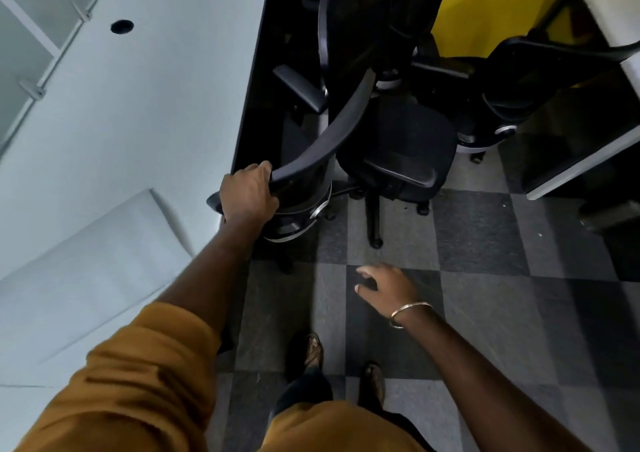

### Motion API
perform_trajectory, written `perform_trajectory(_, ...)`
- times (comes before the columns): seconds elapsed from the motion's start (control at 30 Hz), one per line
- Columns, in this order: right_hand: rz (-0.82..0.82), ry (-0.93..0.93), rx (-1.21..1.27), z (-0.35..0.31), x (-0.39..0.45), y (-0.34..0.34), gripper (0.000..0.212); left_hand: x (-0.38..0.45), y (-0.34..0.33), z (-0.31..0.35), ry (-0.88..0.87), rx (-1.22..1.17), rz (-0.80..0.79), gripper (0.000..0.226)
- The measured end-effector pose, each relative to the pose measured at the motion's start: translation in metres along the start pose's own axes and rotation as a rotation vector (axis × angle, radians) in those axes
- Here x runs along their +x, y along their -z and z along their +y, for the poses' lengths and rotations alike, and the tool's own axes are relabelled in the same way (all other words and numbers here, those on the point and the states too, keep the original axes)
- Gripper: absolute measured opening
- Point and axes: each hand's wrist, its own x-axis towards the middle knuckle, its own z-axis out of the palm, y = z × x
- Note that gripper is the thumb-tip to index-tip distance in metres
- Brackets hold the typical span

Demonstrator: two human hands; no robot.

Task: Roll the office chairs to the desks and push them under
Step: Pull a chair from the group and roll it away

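White desk (138, 112) fills the left half of view, w/ a round cable hole (122, 26) near its far end and a dark front edge running diagonally down toward the left hand. A pale flat panel (86, 271) lies on the near part of the desk, tilted. Floor is checkered grey/dark carpet tile (485, 244).

Three black office chairs crowd the aisle just right of the desk edge. Nearest chair (311, 161): curved backrest top sweeps from upper right down to the left hand, right beside the desk's front edge; its seat isn't clearly visible, so can't tell how far it is under the desk. Second chair (398, 147) sits just beyond, seat and star base w/ casters visible on the floor, out in the aisle. Third chair (540, 81) is at upper right, beside another white desk (616, 12); yellow panel (491, 12) behind.

Left hand (247, 192), arm out of a rolled mustard sleeve (138, 382), grips the near end of the nearest chair's backrest rim, fingers curled over the top.

Right hand (388, 287) hovers over the floor, touching nothing, fingers loosely spread and slightly bent; metal bangle (408, 313) on the wrist.

Two shoes (313, 351) at bottom centre.
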Motion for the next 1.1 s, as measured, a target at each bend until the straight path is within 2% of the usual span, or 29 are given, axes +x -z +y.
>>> perform_trajectory(0.07, 0.077, 0.06, -0.033, -0.008, 0.008, 0.016, 0.049, -0.011, -0.001, 0.008, 0.023, -0.04, -0.024, 0.027)
perform_trajectory(0.23, 0.53, 0.374, -0.163, -0.05, 0.027, 0.075, 0.077, -0.068, 0.0, 0.034, 0.007, -0.126, -0.038, 0.026)
perform_trajectory(0.3, 0.611, 0.482, -0.304, -0.064, 0.037, 0.1, 0.084, -0.094, -0.003, 0.049, -0.025, -0.127, -0.03, 0.029)
perform_trajectory(0.37, 0.526, 0.512, -0.498, -0.064, 0.053, 0.118, 0.083, -0.119, -0.005, 0.061, -0.034, -0.098, -0.01, 0.028)
perform_trajectory(0.43, 0.329, 0.474, -0.675, -0.049, 0.065, 0.127, 0.072, -0.146, -0.009, 0.07, -0.022, -0.05, 0.031, 0.027)
perform_trajectory(0.5, 0.254, 0.498, -0.754, -0.03, 0.068, 0.132, 0.061, -0.174, -0.015, 0.074, -0.019, -0.029, 0.055, 0.031)
perform_trajectory(0.6, 0.276, 0.576, -0.771, -0.011, 0.049, 0.125, 0.049, -0.211, -0.022, 0.077, -0.016, 0.024, 0.057, 0.037)
perform_trajectory(0.8, 0.268, 0.691, -0.682, 0.031, -0.016, 0.094, 0.036, -0.286, -0.025, 0.091, -0.015, 0.029, 0.087, 0.032)
perform_trajectory(1.1, 0.295, 0.693, -0.598, 0.07, -0.113, 0.044, 0.04, -0.376, -0.021, 0.087, -0.095, 0.046, 0.066, 0.048)
